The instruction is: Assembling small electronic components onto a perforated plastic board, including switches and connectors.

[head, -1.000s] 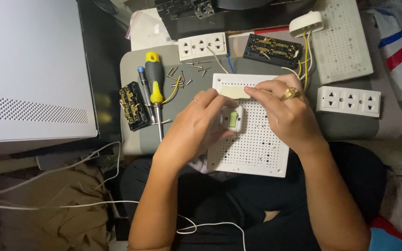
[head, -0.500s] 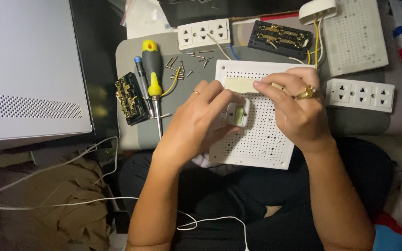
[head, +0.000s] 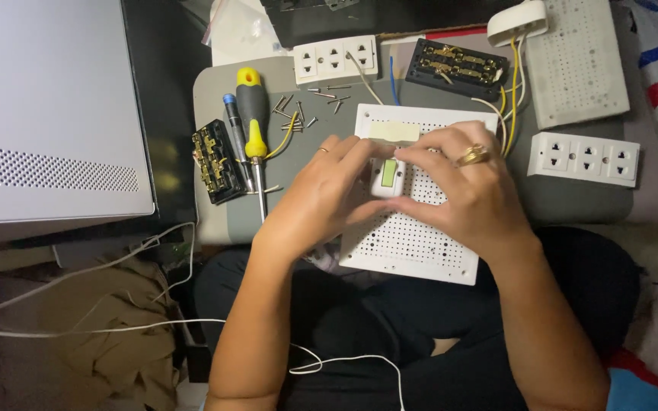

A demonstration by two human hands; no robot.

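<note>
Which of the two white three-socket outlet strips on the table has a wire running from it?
The white three-socket outlet strip at the top centre, beside the yellow-and-black screwdriver; a pale wire leaves its right end. The strip at the right edge shows none.

A clear, crumpled plastic bag (head: pixel 241 30) with white contents lies at twelve o'clock, slightly left, beyond the desk (head: pixel 215 84). A pale yellow rectangular tape label (head: pixel 394 131) sits on the white perforated board (head: pixel 413 243).

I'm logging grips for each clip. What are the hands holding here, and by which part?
Both hands, left hand and right hand, pinch a small white switch with a green face by its two side edges, over the white perforated board.
</note>
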